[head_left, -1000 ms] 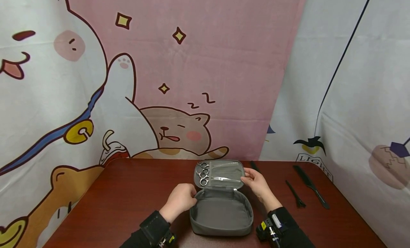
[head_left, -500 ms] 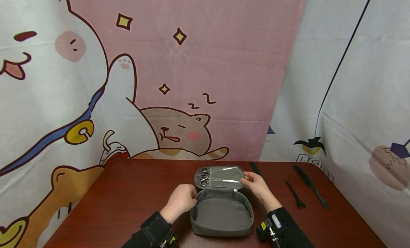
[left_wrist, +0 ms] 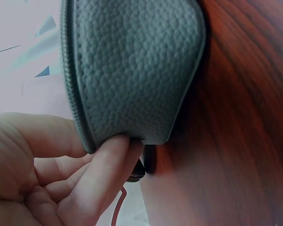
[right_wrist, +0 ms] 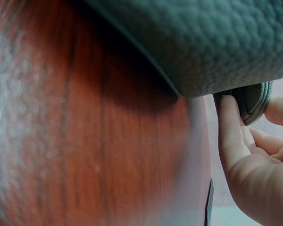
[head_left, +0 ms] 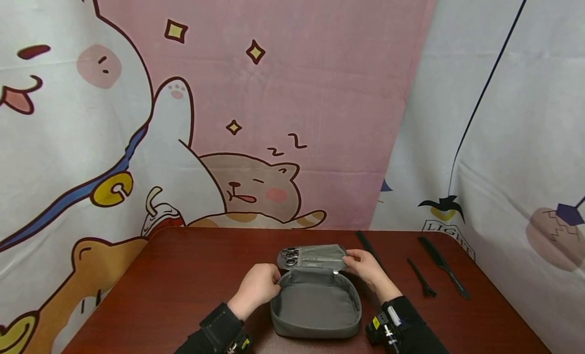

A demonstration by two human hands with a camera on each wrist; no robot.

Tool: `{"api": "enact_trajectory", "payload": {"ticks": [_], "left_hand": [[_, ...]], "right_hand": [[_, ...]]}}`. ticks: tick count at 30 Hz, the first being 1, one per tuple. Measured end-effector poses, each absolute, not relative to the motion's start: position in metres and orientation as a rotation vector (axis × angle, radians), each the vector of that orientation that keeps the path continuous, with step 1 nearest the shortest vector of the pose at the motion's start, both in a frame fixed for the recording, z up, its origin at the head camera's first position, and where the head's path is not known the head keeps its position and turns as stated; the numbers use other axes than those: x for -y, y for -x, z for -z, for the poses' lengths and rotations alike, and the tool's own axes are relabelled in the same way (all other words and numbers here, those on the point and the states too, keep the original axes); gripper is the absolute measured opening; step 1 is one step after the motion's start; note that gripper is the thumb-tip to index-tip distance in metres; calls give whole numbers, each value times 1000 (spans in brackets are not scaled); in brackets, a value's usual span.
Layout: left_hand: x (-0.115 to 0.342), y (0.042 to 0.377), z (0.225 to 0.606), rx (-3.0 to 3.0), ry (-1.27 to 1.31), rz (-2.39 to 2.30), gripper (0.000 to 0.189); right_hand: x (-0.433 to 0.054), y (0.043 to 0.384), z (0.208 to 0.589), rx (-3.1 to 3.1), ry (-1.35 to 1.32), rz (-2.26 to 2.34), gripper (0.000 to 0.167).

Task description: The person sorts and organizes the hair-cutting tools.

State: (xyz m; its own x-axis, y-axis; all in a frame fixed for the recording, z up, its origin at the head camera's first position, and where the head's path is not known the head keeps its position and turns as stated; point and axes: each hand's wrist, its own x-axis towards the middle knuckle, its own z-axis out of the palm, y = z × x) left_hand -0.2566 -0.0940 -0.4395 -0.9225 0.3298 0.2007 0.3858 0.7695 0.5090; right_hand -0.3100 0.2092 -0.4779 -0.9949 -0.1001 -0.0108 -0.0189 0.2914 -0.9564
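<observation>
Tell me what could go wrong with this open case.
The scissors in the lid might slip out if it tips sharply. The lid could drop if the right hand, pinching its edge, loses its grip. That hand might also nudge the black tool lying beside it.

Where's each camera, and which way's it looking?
Head: worn on the head, facing forward-down at the grey case; left hand, right hand and sleeves show.
Left wrist: worn there, facing the case's side; left hand shows.
Right wrist: worn there, facing the case, lid and table; right hand shows.
Both wrist views share the case and table.
</observation>
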Motion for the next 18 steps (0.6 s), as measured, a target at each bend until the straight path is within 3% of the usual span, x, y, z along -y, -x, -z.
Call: {"api": "enact_trajectory", "payload": {"ticks": [18], "left_hand": [[95, 257, 439, 2867, 605, 853, 8]], "right_hand": [[-223, 305, 469, -2686, 131, 1621, 41]]}}
